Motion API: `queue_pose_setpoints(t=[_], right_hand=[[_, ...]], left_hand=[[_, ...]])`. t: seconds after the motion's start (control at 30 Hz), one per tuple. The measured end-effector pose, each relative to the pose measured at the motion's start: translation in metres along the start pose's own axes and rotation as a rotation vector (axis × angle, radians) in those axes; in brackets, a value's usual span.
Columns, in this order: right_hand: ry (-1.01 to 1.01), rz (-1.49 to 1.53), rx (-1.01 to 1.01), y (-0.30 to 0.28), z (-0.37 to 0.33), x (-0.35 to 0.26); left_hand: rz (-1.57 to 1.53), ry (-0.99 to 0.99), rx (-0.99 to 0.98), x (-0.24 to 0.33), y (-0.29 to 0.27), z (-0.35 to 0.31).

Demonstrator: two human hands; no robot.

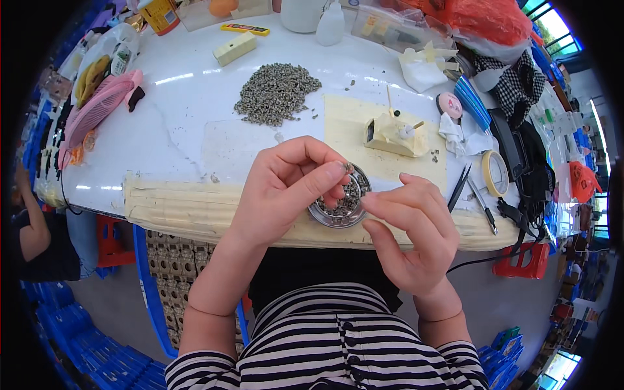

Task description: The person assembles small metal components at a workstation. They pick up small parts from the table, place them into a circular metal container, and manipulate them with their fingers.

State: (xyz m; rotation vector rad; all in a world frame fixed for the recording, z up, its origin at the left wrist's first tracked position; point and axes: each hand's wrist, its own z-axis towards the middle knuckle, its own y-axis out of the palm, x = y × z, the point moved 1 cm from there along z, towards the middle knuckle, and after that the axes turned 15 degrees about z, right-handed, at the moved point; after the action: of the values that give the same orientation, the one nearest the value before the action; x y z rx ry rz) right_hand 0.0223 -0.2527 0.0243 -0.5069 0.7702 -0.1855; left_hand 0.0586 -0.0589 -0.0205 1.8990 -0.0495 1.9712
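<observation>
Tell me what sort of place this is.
Probably a small-parts assembly workshop: a heap of tiny metallic-looking parts lies on the white table, and a blue crate of repeated pieces stands below.

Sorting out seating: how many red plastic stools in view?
2 clearly visible: left stool, past the front edge of the table at picture left; right stool, past it at picture right. Others may be hidden.

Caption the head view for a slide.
Left hand pinching a small part over a round dish, right hand beside it.
</observation>
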Motion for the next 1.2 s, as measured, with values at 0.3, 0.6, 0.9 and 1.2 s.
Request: queue_pose_setpoints(t=[0.3,0.6,0.9,1.2], right_hand=[[-0.097,-0.02,0.082,0.012,0.022,0.029],[-0.182,-0.146,0.052,0.019,0.021,0.043],[-0.198,-0.204,0.084,0.024,0.017,0.044],[-0.2,-0.202,0.11,0.025,0.015,0.047]], left_hand=[[-0.013,-0.025,-0.087,-0.004,0.001,0.002],[0.241,0.031,0.138,-0.01,0.01,-0.004],[0.24,0.004,0.146,-0.008,0.01,-0.005],[0.504,0.197,0.238,-0.014,0.013,0.0]])
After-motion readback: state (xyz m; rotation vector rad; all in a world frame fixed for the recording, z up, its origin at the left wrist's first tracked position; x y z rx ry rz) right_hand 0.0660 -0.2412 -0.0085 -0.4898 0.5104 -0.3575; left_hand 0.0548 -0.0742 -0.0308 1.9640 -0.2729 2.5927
